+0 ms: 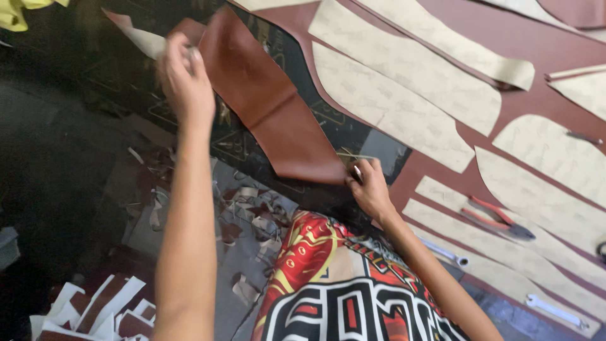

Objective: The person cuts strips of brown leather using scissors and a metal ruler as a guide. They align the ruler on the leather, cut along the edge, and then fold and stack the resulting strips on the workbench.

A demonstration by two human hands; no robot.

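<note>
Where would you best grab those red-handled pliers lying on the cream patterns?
Probably by the two red handles, coming from above on the left end of the pliers. They lie flat on a cream pattern piece, handles splayed slightly apart, the dark jaws pointing right. The right hand is nearest, though it is pinching the brown leather strip.

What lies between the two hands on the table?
In the head view, a folded brown leather piece spans the stretch from the left hand to the right hand; each hand grips one end.

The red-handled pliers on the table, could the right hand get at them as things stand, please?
Probably yes: the red-handled pliers lie uncovered on the cream pattern pieces beside the right hand, though that hand now grips the brown leather piece.
</note>
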